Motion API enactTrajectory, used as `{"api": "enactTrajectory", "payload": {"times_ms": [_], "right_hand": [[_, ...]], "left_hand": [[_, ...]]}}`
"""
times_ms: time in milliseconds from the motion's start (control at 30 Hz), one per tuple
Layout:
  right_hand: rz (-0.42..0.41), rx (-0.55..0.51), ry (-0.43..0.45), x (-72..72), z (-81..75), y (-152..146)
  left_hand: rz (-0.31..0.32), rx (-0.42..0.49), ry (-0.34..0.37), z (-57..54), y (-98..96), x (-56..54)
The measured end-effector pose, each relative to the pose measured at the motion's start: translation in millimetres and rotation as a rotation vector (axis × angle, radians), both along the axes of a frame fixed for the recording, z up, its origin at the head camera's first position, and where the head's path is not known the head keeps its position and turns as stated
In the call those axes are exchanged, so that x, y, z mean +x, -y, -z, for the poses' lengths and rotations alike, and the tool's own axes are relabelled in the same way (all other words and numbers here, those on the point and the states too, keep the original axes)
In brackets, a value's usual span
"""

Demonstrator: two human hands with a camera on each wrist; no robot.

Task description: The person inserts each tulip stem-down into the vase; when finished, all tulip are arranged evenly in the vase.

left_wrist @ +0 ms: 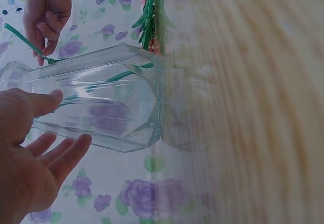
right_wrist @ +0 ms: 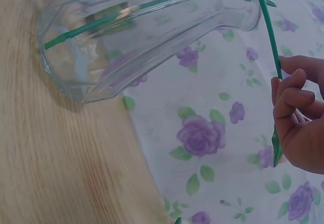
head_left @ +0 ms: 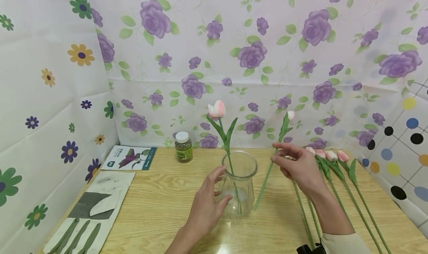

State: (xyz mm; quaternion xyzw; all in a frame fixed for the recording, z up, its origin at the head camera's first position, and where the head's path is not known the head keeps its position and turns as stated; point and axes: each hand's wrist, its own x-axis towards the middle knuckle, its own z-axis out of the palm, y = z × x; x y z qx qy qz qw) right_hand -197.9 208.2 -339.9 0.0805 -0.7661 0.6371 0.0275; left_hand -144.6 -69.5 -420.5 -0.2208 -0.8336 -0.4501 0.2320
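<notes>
A clear glass vase (head_left: 239,194) stands upright on the table, with one pink-and-white artificial tulip (head_left: 219,109) in it, its stem reaching down inside the glass. My left hand (head_left: 208,200) is at the vase's left side, thumb and fingers spread apart and loosely bent beside the glass. Between thumb and fingertips, my right hand (head_left: 299,166) pinches the green stem of a second tulip (head_left: 284,129) to the right of the vase. That tulip's bloom points up, and its stem slants down to the left, its lower end beside the vase. In the right wrist view this stem (right_wrist: 271,32) crosses near the vase's mouth.
Several more tulips (head_left: 331,156) lie at the right, under and beyond my right forearm. A small jar with a white lid (head_left: 183,148) stands at the back. To the left are a leaflet (head_left: 128,158) and a pale sheet with green leaf-like pieces (head_left: 125,185).
</notes>
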Motion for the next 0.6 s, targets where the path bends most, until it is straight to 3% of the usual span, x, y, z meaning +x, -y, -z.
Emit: {"api": "enactTrajectory", "payload": {"times_ms": [367,600], "right_hand": [[-0.001,-0.081,-0.036,-1.1,-6.7,5.7],[0.054,-0.088,-0.021,-2.1,-12.0,11.3]], "left_hand": [[0.007,-0.014,0.005,-0.7,0.5,-0.5],[0.012,-0.014,0.013,-0.9,1.5,-0.1]]}}
